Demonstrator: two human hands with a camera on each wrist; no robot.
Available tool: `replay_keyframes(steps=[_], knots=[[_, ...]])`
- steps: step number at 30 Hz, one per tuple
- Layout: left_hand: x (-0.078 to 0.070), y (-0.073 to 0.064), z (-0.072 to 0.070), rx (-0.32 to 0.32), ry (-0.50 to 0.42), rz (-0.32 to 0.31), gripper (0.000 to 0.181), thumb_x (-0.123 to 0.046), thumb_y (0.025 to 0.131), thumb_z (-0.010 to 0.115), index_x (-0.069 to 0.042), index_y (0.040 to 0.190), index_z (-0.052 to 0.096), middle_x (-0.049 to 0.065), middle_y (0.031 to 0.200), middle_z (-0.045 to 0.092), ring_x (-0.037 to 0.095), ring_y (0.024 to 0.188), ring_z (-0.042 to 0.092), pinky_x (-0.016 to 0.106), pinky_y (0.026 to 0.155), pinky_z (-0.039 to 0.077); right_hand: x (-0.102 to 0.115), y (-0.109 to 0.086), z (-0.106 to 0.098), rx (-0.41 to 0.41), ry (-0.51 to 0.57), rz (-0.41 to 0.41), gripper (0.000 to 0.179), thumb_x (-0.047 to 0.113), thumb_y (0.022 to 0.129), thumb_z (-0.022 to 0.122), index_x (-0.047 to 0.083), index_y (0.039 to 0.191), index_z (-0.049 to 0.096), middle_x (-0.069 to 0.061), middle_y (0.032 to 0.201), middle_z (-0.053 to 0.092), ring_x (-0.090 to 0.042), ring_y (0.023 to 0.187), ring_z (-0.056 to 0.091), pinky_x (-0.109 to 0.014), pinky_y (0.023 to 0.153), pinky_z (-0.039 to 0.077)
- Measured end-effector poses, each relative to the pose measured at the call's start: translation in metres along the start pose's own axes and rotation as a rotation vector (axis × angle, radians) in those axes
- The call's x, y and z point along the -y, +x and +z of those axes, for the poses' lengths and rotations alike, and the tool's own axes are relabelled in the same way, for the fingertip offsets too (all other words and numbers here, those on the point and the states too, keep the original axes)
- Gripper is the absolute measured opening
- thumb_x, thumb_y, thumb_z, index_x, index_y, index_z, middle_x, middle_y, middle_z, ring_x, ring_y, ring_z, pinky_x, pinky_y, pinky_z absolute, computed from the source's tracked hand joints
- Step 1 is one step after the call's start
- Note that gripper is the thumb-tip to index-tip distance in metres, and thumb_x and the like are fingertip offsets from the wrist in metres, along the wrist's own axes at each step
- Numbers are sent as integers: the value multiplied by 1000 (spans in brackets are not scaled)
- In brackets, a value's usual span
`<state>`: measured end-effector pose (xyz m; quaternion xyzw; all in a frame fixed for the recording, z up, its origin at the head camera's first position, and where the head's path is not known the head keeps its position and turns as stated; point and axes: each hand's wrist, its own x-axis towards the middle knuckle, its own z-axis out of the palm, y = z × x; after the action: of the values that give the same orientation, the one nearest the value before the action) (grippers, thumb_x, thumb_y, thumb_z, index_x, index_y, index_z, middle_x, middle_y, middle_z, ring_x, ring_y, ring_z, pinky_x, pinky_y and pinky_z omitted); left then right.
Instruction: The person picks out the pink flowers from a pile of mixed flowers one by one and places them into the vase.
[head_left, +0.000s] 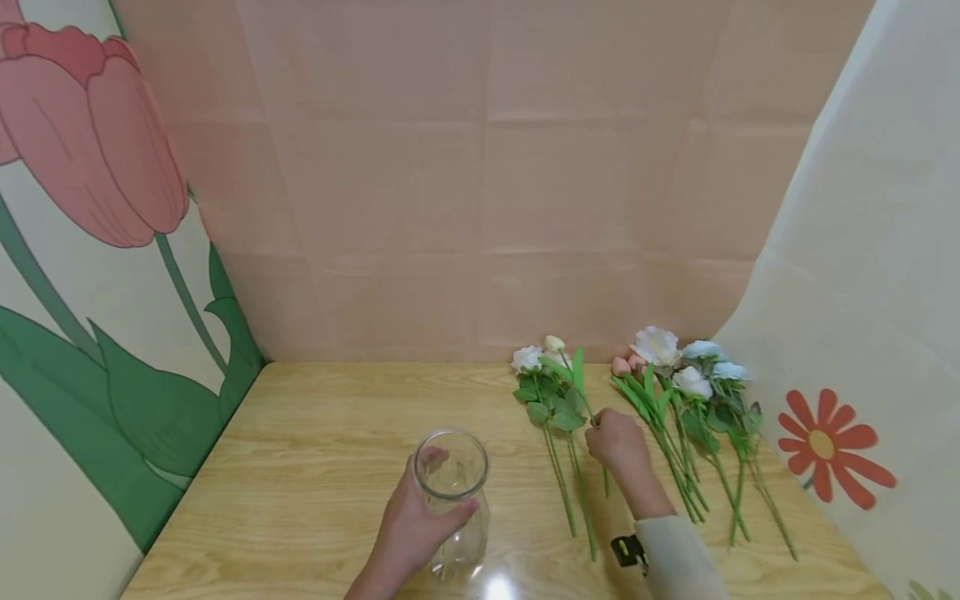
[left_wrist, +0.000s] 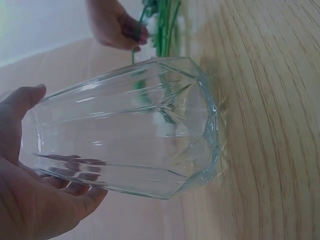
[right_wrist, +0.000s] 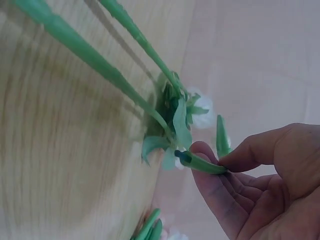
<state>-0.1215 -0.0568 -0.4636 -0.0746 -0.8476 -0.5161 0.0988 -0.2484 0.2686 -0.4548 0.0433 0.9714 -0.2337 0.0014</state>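
My left hand point(head_left: 411, 525) grips a clear glass vase point(head_left: 471, 542) round its upper part, thumb on one side and fingers on the other. In the left wrist view the vase point(left_wrist: 130, 135) has faceted sides, a thick base by the wooden tabletop, and no stems inside. My right hand point(head_left: 621, 454) pinches the green stem of a cream tulip point(head_left: 555, 343) between thumb and fingertips. The stem's cut end point(right_wrist: 185, 157) shows in the right wrist view. Beside that hand lie a white rose point(head_left: 527, 359) and another leafy stem, partly covered by the tulip.
Farther right on the wooden table point(head_left: 322, 475) lies a group of flowers: pink tulips point(head_left: 628, 365), a pale large bloom point(head_left: 656, 346), a white rose point(head_left: 692, 382) and light blue flowers point(head_left: 727, 371). Behind the table hangs a pinkish backdrop point(head_left: 480, 183), with printed sheets at both sides.
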Motion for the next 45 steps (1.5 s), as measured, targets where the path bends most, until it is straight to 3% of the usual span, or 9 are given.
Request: replay_keyframes(steps=[7, 21, 27, 38, 45], knots=[[1, 0, 2, 5, -16, -16, 80, -46, 74, 87, -19, 138, 48, 6, 139, 60, 40, 129, 54, 66, 101, 44, 7, 0, 8, 26, 12, 12, 16, 9, 92, 52, 1, 87, 65, -8, 73, 64, -24, 61, 56, -34, 52, 43], [0, 0, 3, 8, -27, -40, 79, -47, 74, 87, -22, 138, 48, 8, 140, 59, 41, 129, 53, 67, 99, 45, 13, -2, 19, 36, -35, 4, 18, 9, 89, 53, 9, 71, 52, -11, 71, 55, -27, 63, 51, -36, 51, 40], [1, -1, 3, 11, -37, -31, 79, -48, 74, 86, -22, 138, 48, 8, 140, 59, 42, 130, 52, 68, 98, 45, 10, 0, 25, 42, -29, -16, 16, 10, 88, 56, 8, 72, 56, -9, 73, 60, -26, 64, 55, -36, 53, 44], [3, 0, 5, 28, -29, -29, 79, -51, 77, 84, -24, 140, 46, 8, 142, 57, 44, 132, 50, 71, 97, 44, 10, 4, 30, 54, -61, -36, 16, 15, 94, 61, 0, 89, 67, -13, 81, 66, -27, 69, 59, -38, 56, 48], [4, 0, 4, 33, -34, -25, 79, -52, 78, 83, -23, 140, 45, 8, 143, 56, 45, 133, 49, 73, 97, 43, 12, 2, 31, 50, -82, -13, 30, 19, 94, 62, -4, 112, 67, -24, 104, 69, -33, 82, 65, -45, 63, 53]])
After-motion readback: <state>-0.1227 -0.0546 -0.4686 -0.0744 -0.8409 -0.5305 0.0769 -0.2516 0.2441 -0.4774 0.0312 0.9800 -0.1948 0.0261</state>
